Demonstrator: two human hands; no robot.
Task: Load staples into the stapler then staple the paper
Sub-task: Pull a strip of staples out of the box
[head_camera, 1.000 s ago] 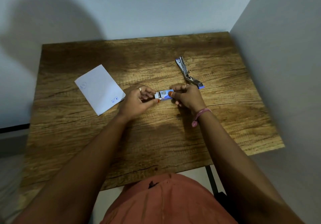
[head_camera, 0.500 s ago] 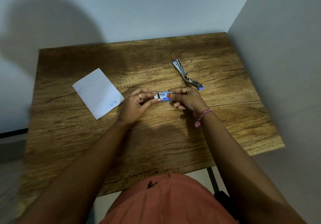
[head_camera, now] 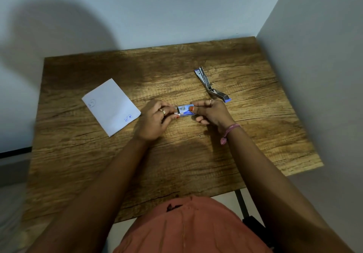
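1. A wooden tabletop (head_camera: 176, 164) with dark, strongly grained veneer is sitting in a corner where two pale walls are meeting; a large soft shadow is falling on the back wall at the left. A dark table leg is showing below the near edge at the right.
2. The staple box (head_camera: 184, 111), small and blue-and-white, is being held just above the middle of the tabletop between both hands. Its left end is looking open, with a pale flap showing.
3. The left hand (head_camera: 152, 122) is pinching the box's left end with curled fingers and thumb; a ring is sitting on one finger.
4. The right hand (head_camera: 211, 113) is gripping the box's right end, thumb on top, the other fingers curled beneath. A pink thread bracelet (head_camera: 228, 132) is hanging at that wrist.
5. The stapler (head_camera: 211, 86), bare metal with a blue tip, is lying swung fully open on the tabletop, beyond the right hand and just beside it.
6. The paper (head_camera: 111, 106), a white folded sheet, is lying flat to the left of the left hand, its near corner close to the knuckles.
7. Blue pen marks are showing on the paper, one circled near the far corner and one near the right corner; neither is legible. The box print is too small to read.
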